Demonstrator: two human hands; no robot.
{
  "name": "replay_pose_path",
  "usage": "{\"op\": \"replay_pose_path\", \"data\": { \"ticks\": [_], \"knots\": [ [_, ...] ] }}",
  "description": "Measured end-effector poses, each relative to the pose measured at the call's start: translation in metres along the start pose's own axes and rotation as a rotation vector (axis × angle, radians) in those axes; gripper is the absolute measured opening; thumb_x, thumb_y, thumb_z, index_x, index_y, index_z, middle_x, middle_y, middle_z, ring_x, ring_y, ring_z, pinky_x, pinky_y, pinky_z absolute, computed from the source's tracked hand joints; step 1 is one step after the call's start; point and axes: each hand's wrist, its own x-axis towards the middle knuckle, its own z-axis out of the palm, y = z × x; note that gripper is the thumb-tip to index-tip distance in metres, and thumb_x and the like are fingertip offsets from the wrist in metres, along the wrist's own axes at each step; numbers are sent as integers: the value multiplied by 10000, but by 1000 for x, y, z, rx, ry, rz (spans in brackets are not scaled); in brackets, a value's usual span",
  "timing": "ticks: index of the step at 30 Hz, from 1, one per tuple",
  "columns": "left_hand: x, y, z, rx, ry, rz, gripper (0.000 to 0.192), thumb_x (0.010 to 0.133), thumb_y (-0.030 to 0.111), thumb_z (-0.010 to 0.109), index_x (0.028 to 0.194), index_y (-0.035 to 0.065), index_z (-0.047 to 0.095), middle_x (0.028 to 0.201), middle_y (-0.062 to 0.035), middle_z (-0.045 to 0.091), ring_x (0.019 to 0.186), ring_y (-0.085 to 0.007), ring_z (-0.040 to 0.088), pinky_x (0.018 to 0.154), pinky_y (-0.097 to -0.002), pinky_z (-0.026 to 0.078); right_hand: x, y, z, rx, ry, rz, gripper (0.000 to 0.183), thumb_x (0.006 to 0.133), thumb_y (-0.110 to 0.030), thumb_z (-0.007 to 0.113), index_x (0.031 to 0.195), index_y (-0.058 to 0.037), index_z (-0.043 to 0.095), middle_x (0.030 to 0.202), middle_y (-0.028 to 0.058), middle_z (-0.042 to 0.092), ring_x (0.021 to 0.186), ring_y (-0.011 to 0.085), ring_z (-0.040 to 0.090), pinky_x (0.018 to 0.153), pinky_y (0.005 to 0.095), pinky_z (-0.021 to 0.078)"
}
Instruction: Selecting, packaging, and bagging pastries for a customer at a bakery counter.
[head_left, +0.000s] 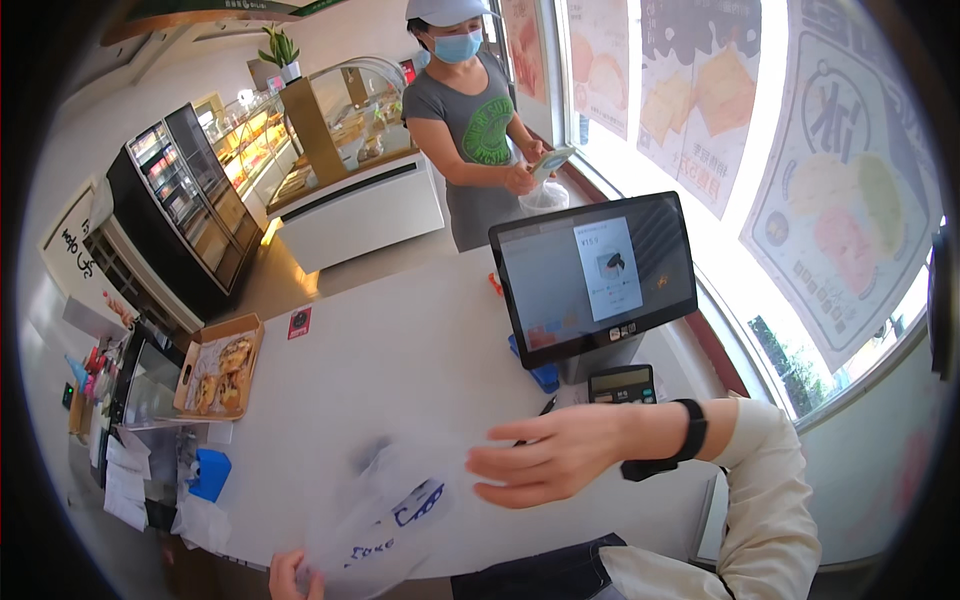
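Note:
A translucent plastic bag (405, 510) with dark blue printing hangs over the near side of the white counter (360, 360). At the bottom edge of the picture, my left hand (292, 576) pinches the bag's near corner; part of that hand is cut off. My right hand (540, 454), with a black band at the wrist, hovers over the counter just right of the bag. Its fingers are apart and hold nothing. Behind it are a pen (549, 405) and a black calculator (621, 384). A small dark blurred shape shows by the bag's far end.
A touch-screen till (596, 274) stands at the right, beside a blue object (544, 375). Across the counter, a person (480, 112) holds a phone (553, 161) near a white bag (545, 196). At left are a pastry tray (251, 375) and a blue box (211, 474).

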Motion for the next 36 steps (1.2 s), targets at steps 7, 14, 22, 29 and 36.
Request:
{"op": "replay_pose_path", "data": {
  "ticks": [7,14,22,29,36],
  "knots": [
    [-16,-35,1,-470,227,51,290,767,74,608,1032,-33,563,996,-110,565,879,-213,537,780,-320,435,-94,73,-109,-493,27,768,293,720,31,521,982,-70,607,998,88,602,915,267,555,819,385,405],
    [-4,-147,69,-600,811,-143,121,771,73,568,858,-11,566,820,-105,575,764,-210,548,707,-321,443,-188,100,-128,73,114,1611,518,943,-399,359,1340,-67,325,1369,179,343,1306,303,266,1068,391,215],
    [25,-117,115,-708,744,-276,200,794,131,541,938,-7,527,899,-109,553,842,-219,524,762,-338,416,-173,114,-112,114,-121,1525,568,956,-443,278,1374,-59,288,1404,152,310,1326,269,241,1081,340,179],
    [35,-115,125,-760,691,-314,270,815,183,517,1008,-3,492,968,-113,534,910,-226,503,809,-352,392,-169,121,-122,89,-198,1538,569,947,-467,284,1335,-60,373,1376,133,375,1291,275,321,1057,339,244],
    [43,-120,132,-809,641,-347,339,835,235,493,1078,0,458,1037,-116,515,978,-233,482,857,-366,368,-155,127,-127,27,-352,1594,568,938,-474,314,1264,-35,467,1315,146,451,1230,301,408,1027,352,304]
  ]
}}
